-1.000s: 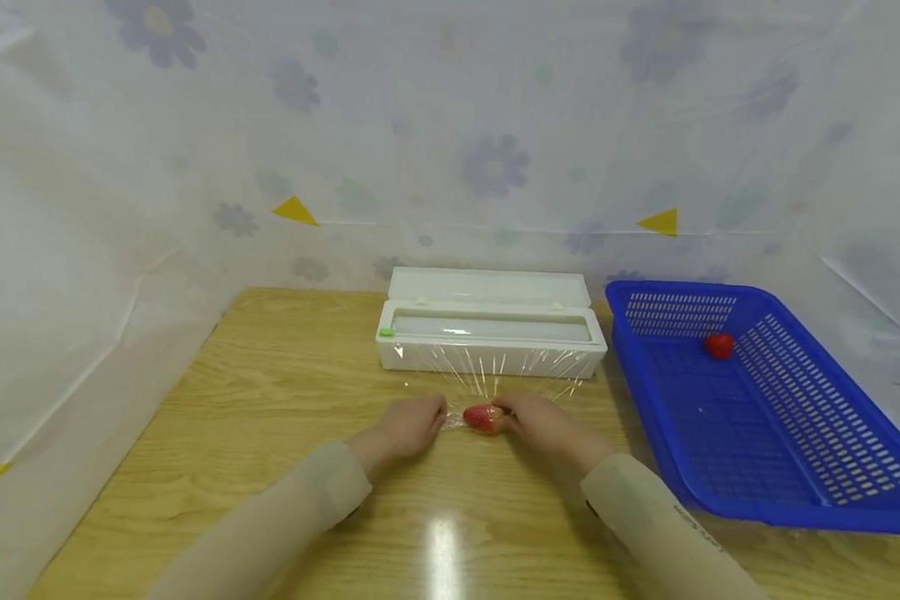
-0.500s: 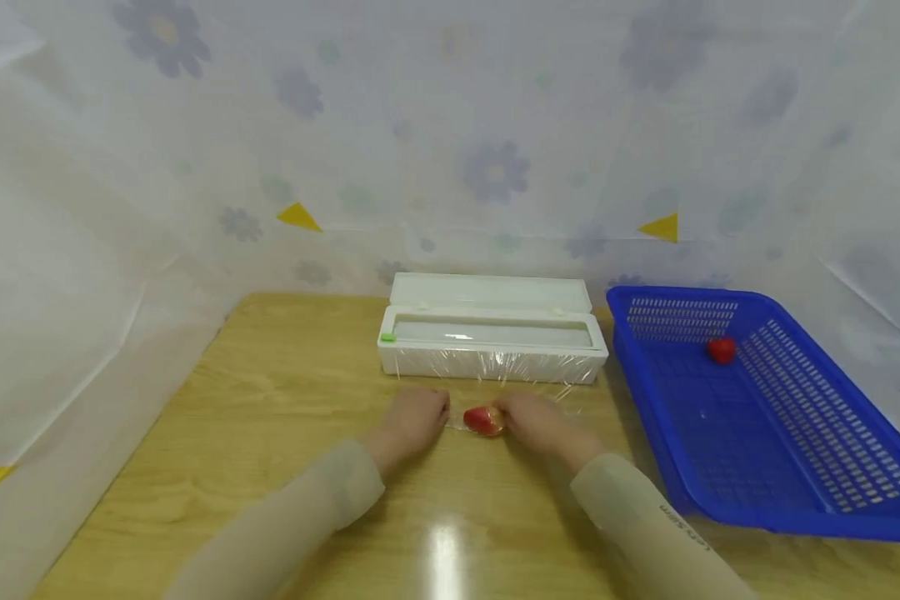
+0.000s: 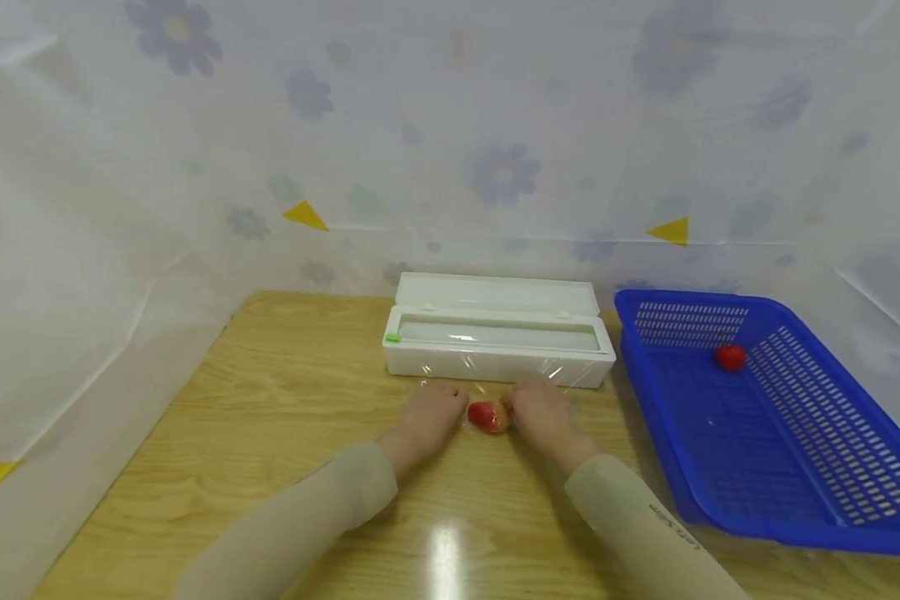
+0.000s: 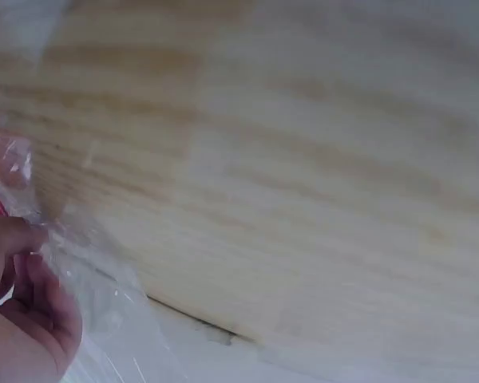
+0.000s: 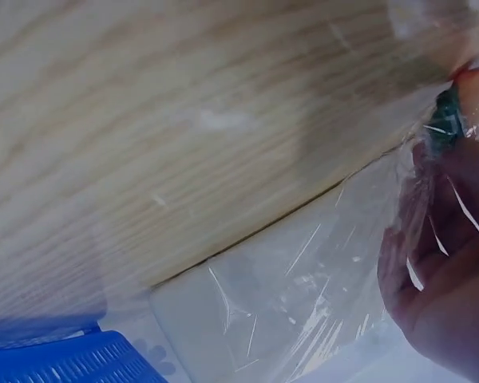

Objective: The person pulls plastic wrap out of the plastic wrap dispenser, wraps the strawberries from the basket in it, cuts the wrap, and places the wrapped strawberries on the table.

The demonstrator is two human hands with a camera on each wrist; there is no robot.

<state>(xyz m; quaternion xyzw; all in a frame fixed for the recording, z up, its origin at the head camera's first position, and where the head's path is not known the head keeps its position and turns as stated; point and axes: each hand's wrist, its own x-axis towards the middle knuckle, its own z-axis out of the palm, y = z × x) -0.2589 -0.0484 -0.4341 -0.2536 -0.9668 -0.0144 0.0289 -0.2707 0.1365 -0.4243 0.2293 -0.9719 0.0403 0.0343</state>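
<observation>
A red strawberry (image 3: 488,416), pale toward its green cap (image 5: 445,120), lies between the two hands, wrapped in clear cling film (image 5: 319,295). My left hand (image 3: 435,414) pinches gathered film just left of its tip; in the left wrist view the thumb and fingers (image 4: 44,295) meet on the film. At the cap end my right hand (image 3: 543,419) holds film with curled fingers, close against the strawberry. From the hands the film runs up to the white cling film box (image 3: 495,364), whose lid stands open behind a white roll (image 3: 498,335).
To the right stands a blue basket (image 3: 727,525) with another red strawberry-like fruit (image 3: 731,358) inside. A small green piece (image 3: 393,337) sits at the box's left front corner. A wooden table (image 3: 292,400) lies under everything, with a flowered sheet (image 3: 495,217) behind.
Both hands have moved forward toward the box, the left one also rightward and nearer the strawberry. The film stretch between hands and box is shorter.
</observation>
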